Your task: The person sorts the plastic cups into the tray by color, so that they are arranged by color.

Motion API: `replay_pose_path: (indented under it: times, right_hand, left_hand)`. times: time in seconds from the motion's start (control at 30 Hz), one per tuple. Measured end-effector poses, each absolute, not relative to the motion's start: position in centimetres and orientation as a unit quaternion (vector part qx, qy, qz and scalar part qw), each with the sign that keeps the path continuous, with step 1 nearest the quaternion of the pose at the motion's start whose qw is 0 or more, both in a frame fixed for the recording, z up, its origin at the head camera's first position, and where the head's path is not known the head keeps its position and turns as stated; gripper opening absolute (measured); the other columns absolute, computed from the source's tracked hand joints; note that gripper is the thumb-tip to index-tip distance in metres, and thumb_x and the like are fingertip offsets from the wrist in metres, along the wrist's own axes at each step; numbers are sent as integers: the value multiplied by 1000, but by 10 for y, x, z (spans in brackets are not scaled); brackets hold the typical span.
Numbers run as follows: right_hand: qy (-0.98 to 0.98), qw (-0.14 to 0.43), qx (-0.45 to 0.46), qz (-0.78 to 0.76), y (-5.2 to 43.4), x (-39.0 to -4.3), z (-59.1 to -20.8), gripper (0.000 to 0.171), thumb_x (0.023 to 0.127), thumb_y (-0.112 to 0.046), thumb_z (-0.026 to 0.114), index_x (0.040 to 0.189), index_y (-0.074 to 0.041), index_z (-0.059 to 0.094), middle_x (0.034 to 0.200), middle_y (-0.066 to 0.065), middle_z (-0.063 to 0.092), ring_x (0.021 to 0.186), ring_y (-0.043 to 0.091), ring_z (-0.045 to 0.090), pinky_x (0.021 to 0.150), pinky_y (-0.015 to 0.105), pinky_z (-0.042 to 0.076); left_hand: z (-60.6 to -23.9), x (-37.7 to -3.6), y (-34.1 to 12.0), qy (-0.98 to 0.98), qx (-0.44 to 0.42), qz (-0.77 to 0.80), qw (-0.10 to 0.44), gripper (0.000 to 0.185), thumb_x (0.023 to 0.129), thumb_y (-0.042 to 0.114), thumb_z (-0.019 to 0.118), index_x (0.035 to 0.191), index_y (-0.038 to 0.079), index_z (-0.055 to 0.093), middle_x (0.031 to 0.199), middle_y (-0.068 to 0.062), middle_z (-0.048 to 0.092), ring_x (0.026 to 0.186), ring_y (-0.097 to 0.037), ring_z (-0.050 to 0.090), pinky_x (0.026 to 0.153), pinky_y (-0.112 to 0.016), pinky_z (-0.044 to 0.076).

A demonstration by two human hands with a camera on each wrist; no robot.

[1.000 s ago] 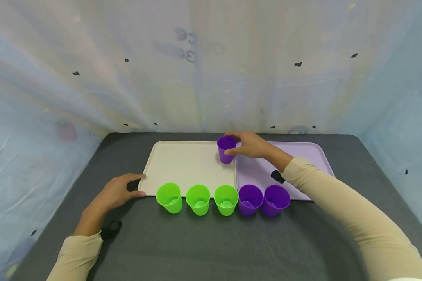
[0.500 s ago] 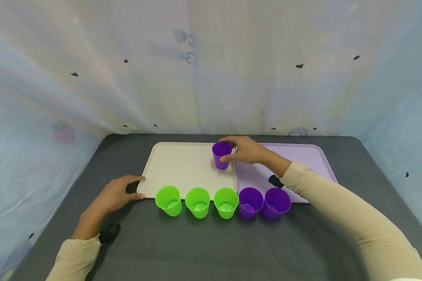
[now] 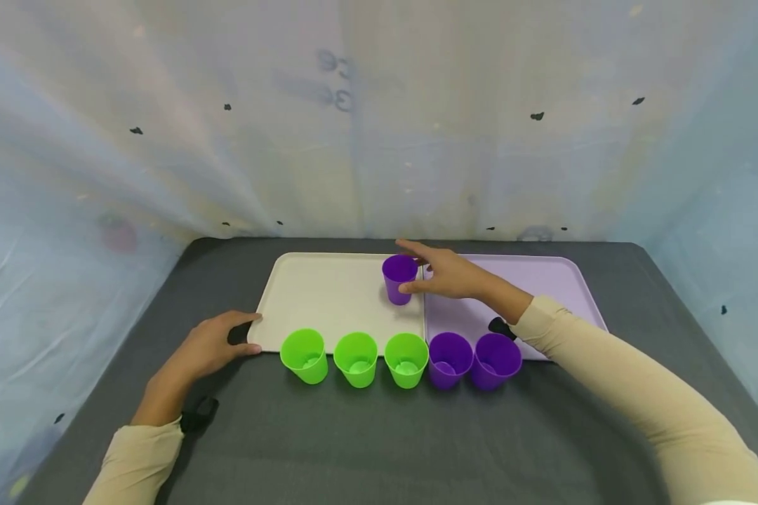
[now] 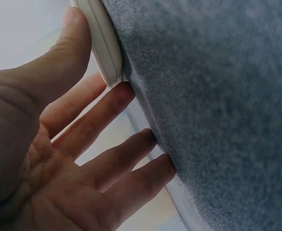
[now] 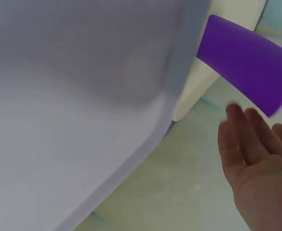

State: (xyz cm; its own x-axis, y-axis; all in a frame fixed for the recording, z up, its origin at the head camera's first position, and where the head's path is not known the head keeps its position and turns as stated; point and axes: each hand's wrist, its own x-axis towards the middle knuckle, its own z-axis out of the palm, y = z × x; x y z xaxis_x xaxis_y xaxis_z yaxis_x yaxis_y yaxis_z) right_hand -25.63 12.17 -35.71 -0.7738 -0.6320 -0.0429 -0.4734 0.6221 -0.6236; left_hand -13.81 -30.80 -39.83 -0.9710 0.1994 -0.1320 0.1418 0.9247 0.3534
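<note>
A purple cup [image 3: 394,286] stands upright near the right end of the cream tray [image 3: 335,294]. Beside it is my right hand [image 3: 451,275], fingers and thumb spread; in the right wrist view the fingertips are apart from the purple cup [image 5: 246,60]. My left hand [image 3: 208,344] rests at the cream tray's left edge, its thumb and fairly straight fingers touching the rim [image 4: 104,43] in the left wrist view. Along the trays' near side stand a left green cup [image 3: 304,356], a middle green cup [image 3: 356,359], a right green cup [image 3: 407,359] and two purple cups [image 3: 450,359].
A lilac tray [image 3: 562,273] adjoins the cream tray on the right, partly under my right forearm. Both trays lie on a dark grey cloth-covered table [image 3: 366,449]. Pale curtains [image 3: 379,140] hang behind and at both sides.
My right hand has moved the purple cup slightly left and nearer on the cream tray, then let go, its fingers spreading. The left hand stays at the tray's edge.
</note>
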Motion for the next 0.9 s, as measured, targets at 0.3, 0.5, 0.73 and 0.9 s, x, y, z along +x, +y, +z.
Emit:
replay_pose_path:
  times: [0.3,0.5,0.73,0.9]
  right_hand:
    - [894,79,-315,-309,158,-225,-317,65,94,-53,63,151,-29,43,152,-6,49,143,23,43,117,52,36]
    - [898,66,-313,-301,189,-191,-310,55,96,-46,64,146,-30,49,149,-6,51,137,28,49,111,55,40]
    - [901,49,-311,-300,212,-144,-330,61,93,-39,70,147,-26,47,148,-3,52,135,26,51,108,53,44]
    - [898,39,-296,-323,220,-122,-345,65,91,-34,73,149,-26,45,150,-6,50,133,17,51,105,47,47]
  left_hand:
    - [-401,-135,-320,978,74,174,83,70,85,44,76,143,13,54,144,-24,51,132,-52,44,102,-70,38]
    - [-398,-136,-324,980,86,161,79,69,86,47,74,143,13,55,142,-25,52,131,-52,46,99,-71,38]
    - [-394,-134,-323,980,93,156,81,69,85,48,74,142,12,56,142,-27,52,130,-53,46,97,-72,38]
    - [-392,-129,-325,981,84,154,88,71,84,49,75,142,12,55,143,-27,51,130,-53,46,97,-72,38]
